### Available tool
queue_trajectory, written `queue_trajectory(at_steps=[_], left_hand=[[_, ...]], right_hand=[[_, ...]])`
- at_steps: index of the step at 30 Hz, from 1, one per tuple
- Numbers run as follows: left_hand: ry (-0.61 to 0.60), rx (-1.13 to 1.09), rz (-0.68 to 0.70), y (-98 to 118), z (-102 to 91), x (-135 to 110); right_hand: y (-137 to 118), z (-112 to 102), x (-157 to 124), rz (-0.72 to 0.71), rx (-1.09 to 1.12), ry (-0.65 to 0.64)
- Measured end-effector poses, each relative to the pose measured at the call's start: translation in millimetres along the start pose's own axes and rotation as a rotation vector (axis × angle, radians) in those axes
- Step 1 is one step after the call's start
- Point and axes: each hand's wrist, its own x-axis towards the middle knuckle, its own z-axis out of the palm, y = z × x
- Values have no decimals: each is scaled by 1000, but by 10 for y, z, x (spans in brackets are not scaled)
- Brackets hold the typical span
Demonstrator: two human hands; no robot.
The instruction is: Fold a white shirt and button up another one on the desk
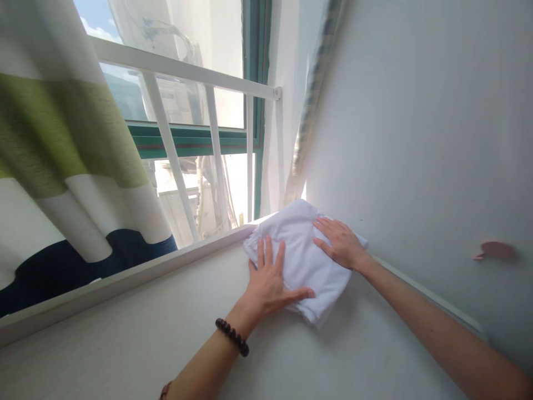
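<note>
Where two hands [266,283] [339,243] rest, one white cloth [297,244], one curtain [79,128]

Daylight floods in through the window [191,141], glaring white at its lower panes, while the right-hand wall [420,128] greys off, faint shadow edges the white cloth [298,253] and everything looks slightly hazy.

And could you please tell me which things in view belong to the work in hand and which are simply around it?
In use:
left hand, spread on the cloth
right hand, flat on the cloth
white cloth, folded
white surface, beneath it

Just around:
striped curtain
white railing
pink wall fitting
beaded bracelet, merely worn
</note>
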Motion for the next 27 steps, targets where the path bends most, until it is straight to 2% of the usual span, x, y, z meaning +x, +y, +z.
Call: queue_trajectory(at_steps=[2,4,6,8,10,13,17,20,22,24,27], left_hand=[[54,-16,73,-113,-29,-134],[108,15,129,-275,-82,-368],[148,84,157,-483,-159,-687],[177,152,143,-715,-265,-1065],[175,196,77,-933,-401,-1481],[165,242,-30,-1157,-639,-2162],[203,286,-208,-1222,-920,-3120],[226,331,-358,-1196,-1072,-3750],[259,400,-448,-1208,-1173,-4071],[310,523,-544,-1264,-1299,-4306],[396,756,-763,-1407,-1549,-4571]], right_hand=[[-52,-74,3,54,-19,-13],[-190,-162,-21,110,-26,-3],[-472,-242,-91,128,-19,11],[-920,-286,-215,56,22,32],[-1494,-273,-383,-124,128,84],[-2389,-176,-645,-382,325,89],[-3302,-77,-780,-554,555,58],[-3789,-72,-693,-630,621,63],[-4040,-74,-623,-672,639,64],[-4213,-58,-585,-702,650,64],[-4314,9,-586,-736,663,45]])
